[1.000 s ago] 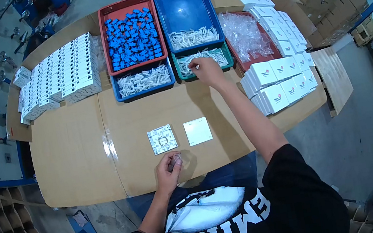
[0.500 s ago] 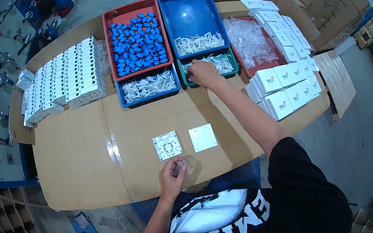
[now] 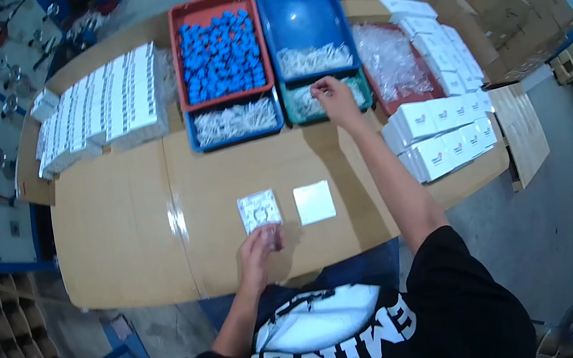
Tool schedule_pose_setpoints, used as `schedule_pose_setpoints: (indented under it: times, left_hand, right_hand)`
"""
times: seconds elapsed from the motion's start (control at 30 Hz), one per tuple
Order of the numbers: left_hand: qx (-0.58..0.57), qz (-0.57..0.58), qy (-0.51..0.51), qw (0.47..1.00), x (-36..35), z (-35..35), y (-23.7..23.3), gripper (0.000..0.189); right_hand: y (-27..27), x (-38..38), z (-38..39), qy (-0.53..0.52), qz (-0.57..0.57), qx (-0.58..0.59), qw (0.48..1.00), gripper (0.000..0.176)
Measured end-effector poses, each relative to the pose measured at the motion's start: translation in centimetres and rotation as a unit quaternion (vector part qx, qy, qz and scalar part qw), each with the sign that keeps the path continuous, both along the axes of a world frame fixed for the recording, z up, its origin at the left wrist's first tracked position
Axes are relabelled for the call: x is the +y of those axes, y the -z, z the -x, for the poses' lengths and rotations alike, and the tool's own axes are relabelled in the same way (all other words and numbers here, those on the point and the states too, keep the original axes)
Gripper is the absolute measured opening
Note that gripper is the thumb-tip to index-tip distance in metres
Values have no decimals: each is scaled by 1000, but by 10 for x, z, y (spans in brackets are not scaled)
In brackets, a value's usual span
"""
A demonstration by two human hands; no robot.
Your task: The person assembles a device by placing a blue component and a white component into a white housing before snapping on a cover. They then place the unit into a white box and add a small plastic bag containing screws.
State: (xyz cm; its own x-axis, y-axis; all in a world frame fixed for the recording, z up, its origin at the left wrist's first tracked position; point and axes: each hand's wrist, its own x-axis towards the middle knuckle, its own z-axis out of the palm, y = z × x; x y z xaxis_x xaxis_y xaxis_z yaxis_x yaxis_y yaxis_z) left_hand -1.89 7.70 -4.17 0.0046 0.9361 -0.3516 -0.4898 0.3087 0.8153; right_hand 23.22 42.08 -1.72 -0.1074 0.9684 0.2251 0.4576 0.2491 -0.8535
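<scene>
My right hand reaches far forward into the green tray of small white parts, its fingers pinched over them; whether a part is held is too blurred to tell. My left hand rests near the table's front edge, closed around a small clear plastic bag. Just ahead of that hand lies a white square base plate with its inner parts showing. A plain white square cover lies to the right of the base plate.
A red tray of blue parts, a blue tray and a lower blue tray of white parts line the far side. Clear bags fill a red tray. White boxes stack at right, white plates at left.
My right hand has shifted slightly right within the green tray. My left hand with the bag moved up closer to the base plate. The view has blurred from head motion.
</scene>
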Motion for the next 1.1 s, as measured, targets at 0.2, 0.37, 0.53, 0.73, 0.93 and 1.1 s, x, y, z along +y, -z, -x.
schedule_pose_setpoints:
  times: [0.2,0.37,0.53,0.73,0.93,1.1]
  left_hand:
    - [-165,45,20,985,6,0,-15,52]
    - [-209,30,63,975,2,-7,-24,51]
    - [-202,18,78,976,1,-9,-26,47]
    - [-222,-15,81,971,0,-9,-28,44]
    - [-223,5,68,972,-3,-8,-24,42]
    - [-234,-7,64,970,-4,-8,-20,41]
  right_hand:
    - [-34,-133,37,-132,164,182,961,9]
    - [-59,-225,58,-216,229,89,945,10]
    - [-71,-238,59,-315,126,28,940,10]
    - [-69,-232,57,-382,125,38,915,10]
    - [-85,-235,63,-343,135,-18,929,28]
    - [-91,-232,68,-404,48,-145,902,31]
